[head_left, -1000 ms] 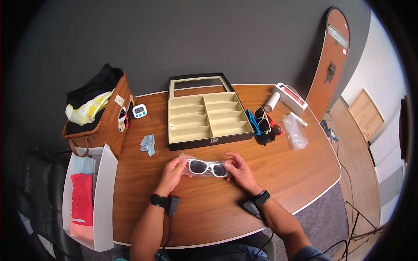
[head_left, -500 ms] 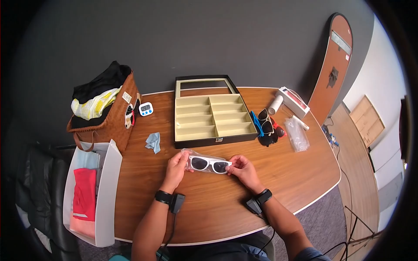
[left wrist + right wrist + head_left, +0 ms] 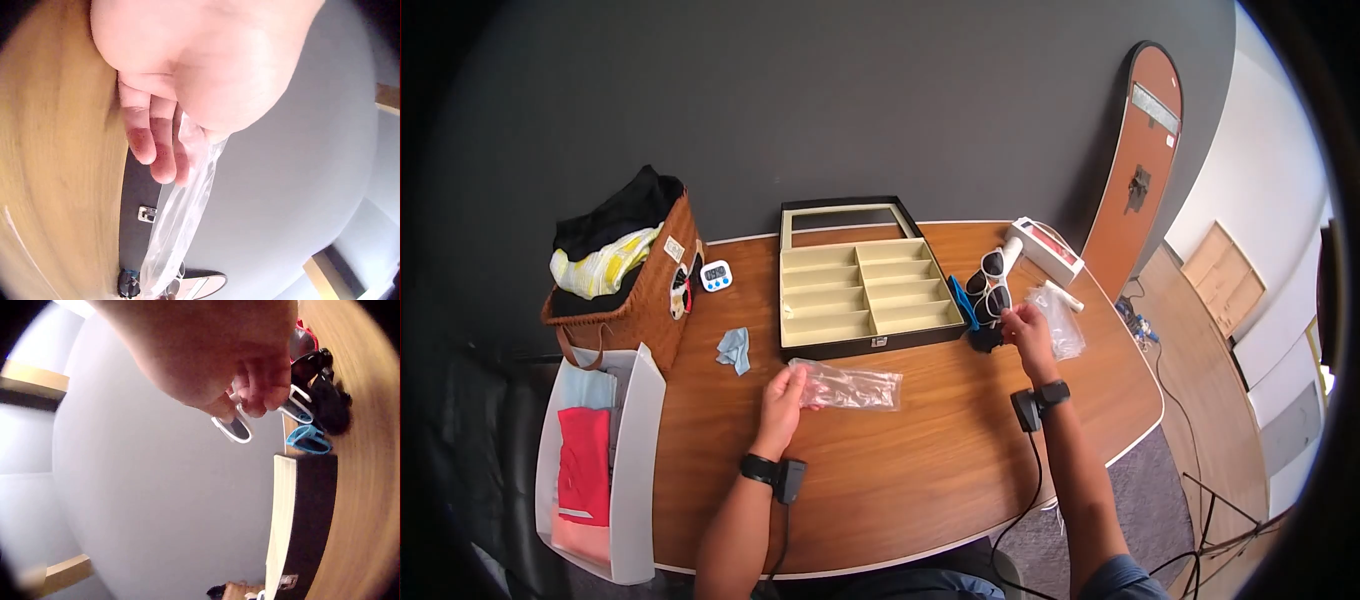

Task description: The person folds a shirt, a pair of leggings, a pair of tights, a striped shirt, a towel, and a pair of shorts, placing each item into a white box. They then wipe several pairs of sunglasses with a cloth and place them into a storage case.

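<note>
My left hand point(image 3: 778, 408) pinches one end of a clear plastic sleeve point(image 3: 855, 388), which stretches flat to the right over the table and has nothing inside. At the right, my right hand point(image 3: 1032, 340) pinches white sunglasses point(image 3: 240, 431) by their frame, above a cluster of other eyewear. Blue glasses point(image 3: 309, 439), dark sunglasses point(image 3: 985, 342) and red-framed sunglasses point(image 3: 304, 345) lie close below that hand. Left of the cluster stands an open black display case point(image 3: 830, 350) with cream compartments, its windowed lid tipped back.
More clear plastic point(image 3: 1058, 325) lies right of my right hand, with a white box point(image 3: 1050, 250) behind it. A blue cloth point(image 3: 734, 350) and a timer point(image 3: 716, 276) are left of the case. A brown basket point(image 3: 640, 325) and a white bin point(image 3: 648, 470), both holding fabric, stand at far left.
The white sunglasses have come out of the plastic sleeve. My right hand has carried them right to the eyewear cluster, while my left hand keeps the sleeve near the same spot.
</note>
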The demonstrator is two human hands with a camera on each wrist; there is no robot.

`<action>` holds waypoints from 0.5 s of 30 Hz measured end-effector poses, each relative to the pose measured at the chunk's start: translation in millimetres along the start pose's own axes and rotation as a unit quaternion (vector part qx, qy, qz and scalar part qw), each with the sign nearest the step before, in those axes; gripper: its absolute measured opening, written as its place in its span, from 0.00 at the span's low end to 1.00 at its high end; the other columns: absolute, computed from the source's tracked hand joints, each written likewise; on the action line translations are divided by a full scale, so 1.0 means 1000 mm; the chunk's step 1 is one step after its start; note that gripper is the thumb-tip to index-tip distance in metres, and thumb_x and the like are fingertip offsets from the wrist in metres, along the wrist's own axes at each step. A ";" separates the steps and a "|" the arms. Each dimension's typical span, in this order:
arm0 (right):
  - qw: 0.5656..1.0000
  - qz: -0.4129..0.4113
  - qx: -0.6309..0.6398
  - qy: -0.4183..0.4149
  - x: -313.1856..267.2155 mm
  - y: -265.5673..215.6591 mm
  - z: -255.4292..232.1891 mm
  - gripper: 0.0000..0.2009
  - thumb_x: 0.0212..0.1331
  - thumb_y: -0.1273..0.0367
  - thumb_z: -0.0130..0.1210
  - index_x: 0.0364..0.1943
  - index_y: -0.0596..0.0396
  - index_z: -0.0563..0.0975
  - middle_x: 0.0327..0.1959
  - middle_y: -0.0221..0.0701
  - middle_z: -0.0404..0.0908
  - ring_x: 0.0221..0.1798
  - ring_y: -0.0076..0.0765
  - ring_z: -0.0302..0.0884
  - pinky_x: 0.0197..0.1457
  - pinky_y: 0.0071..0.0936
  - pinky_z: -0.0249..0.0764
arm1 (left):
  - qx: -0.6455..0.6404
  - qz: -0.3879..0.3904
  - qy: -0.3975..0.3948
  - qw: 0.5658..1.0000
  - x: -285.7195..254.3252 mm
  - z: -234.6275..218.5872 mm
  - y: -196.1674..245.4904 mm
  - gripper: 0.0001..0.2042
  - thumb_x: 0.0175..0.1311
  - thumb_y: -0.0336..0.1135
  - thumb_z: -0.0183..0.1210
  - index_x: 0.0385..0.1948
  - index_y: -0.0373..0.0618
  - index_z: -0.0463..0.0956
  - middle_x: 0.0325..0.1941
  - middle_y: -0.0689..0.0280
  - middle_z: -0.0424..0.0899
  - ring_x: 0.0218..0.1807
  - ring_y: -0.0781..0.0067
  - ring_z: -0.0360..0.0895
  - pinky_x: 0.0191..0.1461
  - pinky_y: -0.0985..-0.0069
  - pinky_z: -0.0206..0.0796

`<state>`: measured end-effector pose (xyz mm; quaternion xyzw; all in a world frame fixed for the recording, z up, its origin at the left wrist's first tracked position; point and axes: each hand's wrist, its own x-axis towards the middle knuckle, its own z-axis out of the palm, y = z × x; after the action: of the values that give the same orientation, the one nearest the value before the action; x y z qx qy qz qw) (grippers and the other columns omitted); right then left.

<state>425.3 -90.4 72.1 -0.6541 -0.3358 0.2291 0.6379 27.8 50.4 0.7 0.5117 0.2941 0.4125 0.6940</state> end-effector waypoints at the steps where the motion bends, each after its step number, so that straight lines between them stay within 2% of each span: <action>1: 1.000 -0.003 0.005 0.001 0.006 0.005 -0.001 0.05 0.63 0.68 0.58 0.34 0.53 0.74 0.26 0.25 0.77 0.26 0.18 0.74 0.29 0.18 0.71 | 0.002 0.009 -0.012 1.000 0.000 -0.001 -0.003 0.15 0.75 0.43 0.47 0.47 0.41 0.75 0.34 0.64 0.83 0.32 0.77 0.80 0.33 0.80 0.72; 3: 0.978 0.021 -0.205 -0.041 0.014 0.008 0.001 0.08 0.61 0.68 0.60 0.37 0.56 0.76 0.24 0.26 0.77 0.28 0.20 0.76 0.30 0.21 0.72 | 0.014 0.019 -0.024 0.999 -0.002 -0.002 -0.002 0.15 0.75 0.42 0.48 0.46 0.38 0.76 0.33 0.66 0.82 0.30 0.80 0.78 0.34 0.81 0.71; 4: 0.978 0.021 -0.202 -0.043 0.012 0.007 0.002 0.08 0.61 0.68 0.60 0.37 0.56 0.76 0.24 0.26 0.77 0.28 0.20 0.76 0.30 0.21 0.72 | 0.017 0.020 -0.022 0.999 -0.003 -0.003 0.000 0.15 0.75 0.42 0.48 0.46 0.38 0.76 0.33 0.66 0.82 0.30 0.80 0.78 0.34 0.81 0.71; 6: 0.913 -0.149 -0.379 0.020 0.005 0.002 0.002 0.13 0.58 0.65 0.62 0.41 0.58 0.76 0.29 0.31 0.79 0.31 0.28 0.78 0.33 0.28 0.74 | 0.021 0.016 -0.040 0.999 -0.006 -0.004 0.003 0.15 0.75 0.41 0.48 0.47 0.38 0.77 0.34 0.67 0.82 0.31 0.80 0.78 0.35 0.81 0.72; 7: 0.908 -0.153 -0.390 0.026 0.001 -0.001 0.002 0.20 0.56 0.60 0.65 0.45 0.60 0.76 0.38 0.37 0.81 0.37 0.36 0.80 0.40 0.34 0.76 | 0.014 0.008 -0.050 0.999 -0.007 -0.003 0.005 0.15 0.75 0.41 0.48 0.48 0.38 0.76 0.35 0.67 0.82 0.32 0.81 0.78 0.37 0.81 0.72; 8: 0.910 -0.153 -0.385 0.021 -0.008 -0.007 0.010 0.20 0.56 0.60 0.65 0.45 0.60 0.76 0.38 0.37 0.81 0.37 0.36 0.80 0.40 0.34 0.76 | 0.019 0.008 -0.045 0.999 -0.008 -0.002 0.003 0.15 0.75 0.41 0.48 0.48 0.38 0.76 0.35 0.67 0.82 0.32 0.81 0.78 0.37 0.81 0.72; 10: 0.962 -0.119 -0.227 -0.097 -0.039 -0.022 0.039 0.25 0.53 0.55 0.66 0.49 0.59 0.76 0.45 0.40 0.81 0.42 0.40 0.80 0.45 0.35 0.75 | 0.049 0.008 -0.067 0.997 -0.008 -0.002 -0.001 0.15 0.76 0.40 0.47 0.48 0.38 0.76 0.36 0.67 0.82 0.34 0.80 0.79 0.39 0.80 0.74; 12: 0.922 -0.221 -0.259 -0.186 -0.083 -0.051 0.075 0.27 0.53 0.55 0.67 0.51 0.59 0.75 0.44 0.39 0.80 0.43 0.37 0.80 0.46 0.33 0.75 | 0.021 -0.034 -0.123 0.992 -0.013 0.008 0.003 0.16 0.75 0.42 0.47 0.49 0.38 0.76 0.38 0.67 0.83 0.39 0.80 0.81 0.45 0.79 0.74; 14: 0.899 -0.201 -0.269 -0.280 -0.109 -0.050 0.102 0.24 0.55 0.55 0.66 0.48 0.59 0.78 0.38 0.37 0.81 0.39 0.33 0.80 0.44 0.32 0.75 | 0.036 -0.024 -0.161 0.986 -0.022 0.028 0.012 0.17 0.76 0.44 0.47 0.48 0.37 0.76 0.40 0.66 0.83 0.40 0.79 0.81 0.46 0.79 0.74; 15: 0.901 -0.202 -0.266 -0.278 -0.115 -0.053 0.107 0.24 0.55 0.55 0.66 0.48 0.59 0.78 0.38 0.37 0.81 0.39 0.33 0.80 0.44 0.32 0.75 | 0.053 -0.018 -0.172 0.983 -0.028 0.036 0.018 0.18 0.76 0.45 0.46 0.48 0.37 0.75 0.40 0.66 0.83 0.40 0.80 0.80 0.46 0.80 0.73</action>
<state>262.9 -103.5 101.0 -0.6272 -0.6727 0.1705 0.3536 38.9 11.7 28.4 0.6062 0.2007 0.2896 0.7131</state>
